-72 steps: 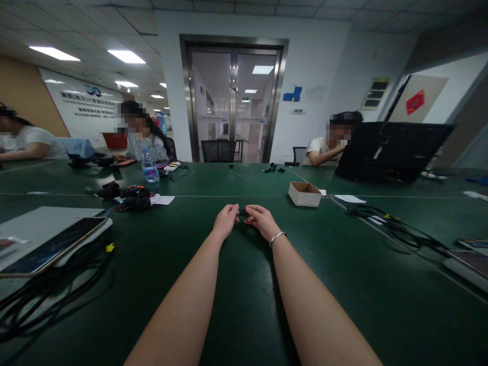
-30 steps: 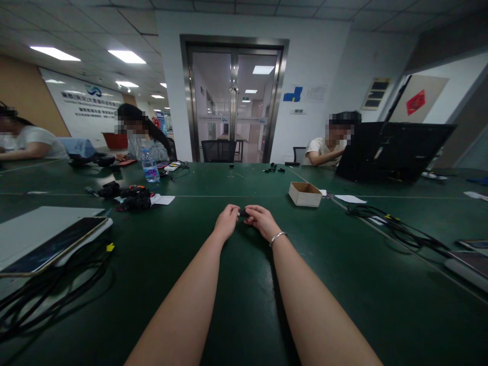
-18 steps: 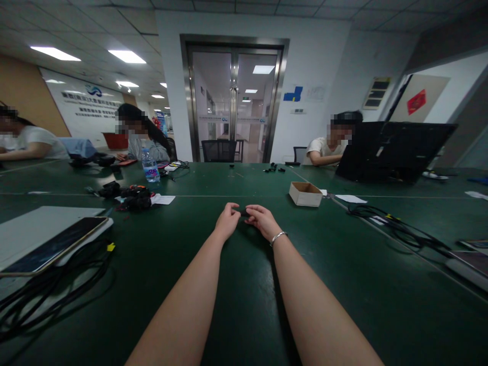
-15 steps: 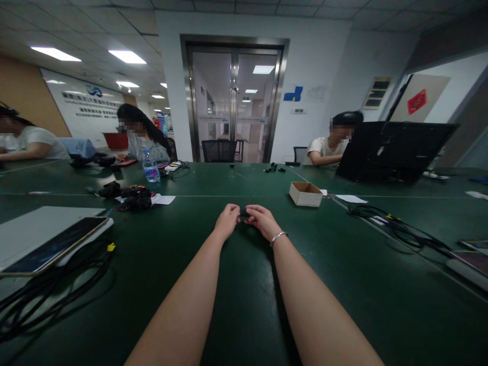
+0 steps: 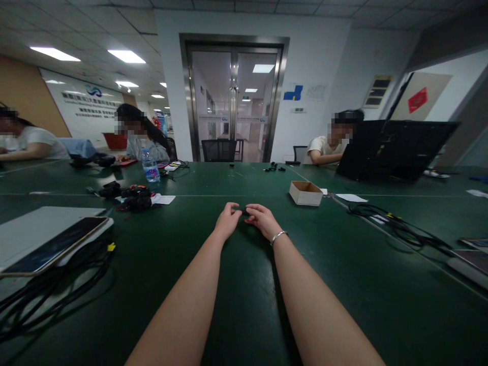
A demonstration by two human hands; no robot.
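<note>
Both my forearms stretch out over the dark green table (image 5: 236, 284). My left hand (image 5: 227, 219) and my right hand (image 5: 262, 219) meet fingertip to fingertip, pinching a small black part (image 5: 243, 210) between them. The part is tiny and mostly hidden by my fingers. A silver bracelet (image 5: 278, 236) circles my right wrist. A small open cardboard box (image 5: 305, 193) sits just beyond and to the right of my hands.
A phone (image 5: 57, 244) lies on a grey laptop (image 5: 34, 229) at left, above tangled black cables (image 5: 49, 284). A pile of black parts (image 5: 129, 197) and a water bottle (image 5: 150, 168) stand further back. More cables (image 5: 400, 229) and an open black case (image 5: 392, 150) are at right. Three people sit around the table.
My hands stay in the same place, with only slight shifts of the fingers on the small black part. The view has barely moved.
</note>
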